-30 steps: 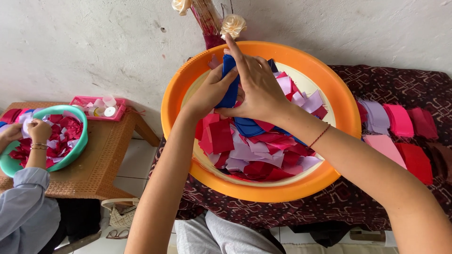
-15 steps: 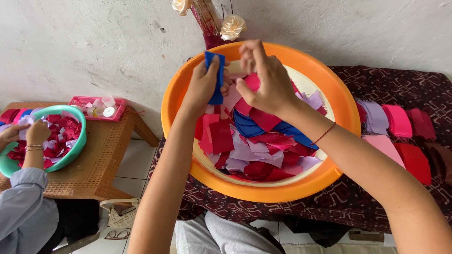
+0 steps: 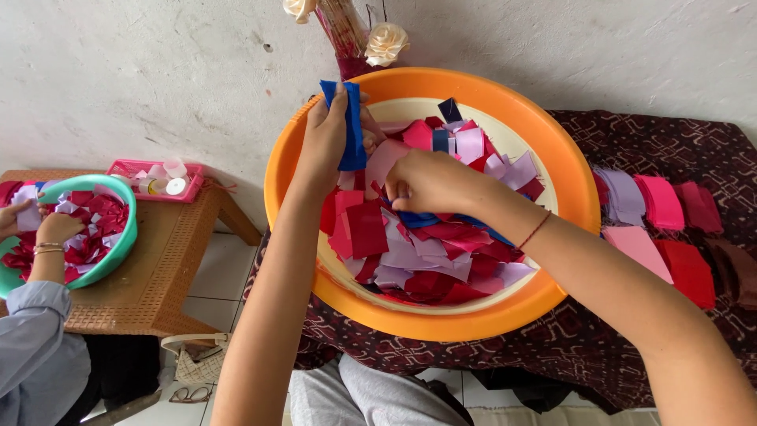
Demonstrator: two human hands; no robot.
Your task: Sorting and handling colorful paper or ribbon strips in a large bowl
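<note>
Blue cloth pieces [image 3: 352, 126]: a small stack of dark blue squares, pinched upright between thumb and fingers of the left hand [image 3: 331, 142] above the far left rim of the orange basin [image 3: 441, 315]. A second ago both hands met over one blue piece at the basin's middle; the stack has since been lifted clear and carried to the left, so the blue pieces now stand apart from the mixed heap.

Right hand [image 3: 430, 183]: lowered into the heap of cloth scraps [image 3: 426, 252], fingers curled and pressing on red and pink pieces, with another blue piece [image 3: 418, 219] just beneath it. Whether the fingers have closed on a piece cannot be told, since the knuckles hide the fingertips. A thin red cord circles the wrist.

Basin: rests on a dark patterned cloth [image 3: 631, 347] covering the surface in front of the person. To its right, sorted piles [image 3: 662, 205] of lilac, pink and red pieces lie in a row on that cloth. Behind the basin stands a vase with cream paper roses [image 3: 385, 41].

Far left: another person's hands [image 3: 55, 229] work in a green bowl [image 3: 126, 237] of red and pink scraps on a low wicker table [image 3: 158, 276], beside a pink tray [image 3: 158, 175].
</note>
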